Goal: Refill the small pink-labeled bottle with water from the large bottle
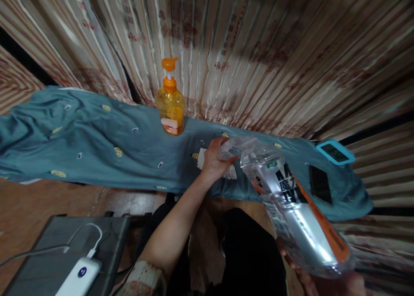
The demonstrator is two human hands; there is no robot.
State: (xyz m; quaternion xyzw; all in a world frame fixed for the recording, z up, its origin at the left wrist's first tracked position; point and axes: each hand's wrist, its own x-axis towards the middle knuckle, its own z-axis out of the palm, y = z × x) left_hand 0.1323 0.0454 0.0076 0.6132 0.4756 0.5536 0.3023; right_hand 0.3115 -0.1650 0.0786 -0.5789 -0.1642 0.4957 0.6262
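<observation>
A teal patterned cloth (97, 132) covers the surface before striped curtains (258, 50). Above it, tilted neck-forward, lies a large clear plastic bottle (291, 201) with a silver-and-orange label. The left hand (215, 160) closes around the bottle's neck; the right hand (323, 281) supports its base from beneath, finger spread not discernible. An orange pump dispenser (170, 102) stands upright behind. A dark phone (319, 184) and a blue-framed device (335, 152) rest on the cloth at right.

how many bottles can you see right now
2. An orange pump bottle stands upright on the blue cloth by the curtain. A large clear plastic bottle is held tilted, left hand at its cap, right hand under its base.
</observation>
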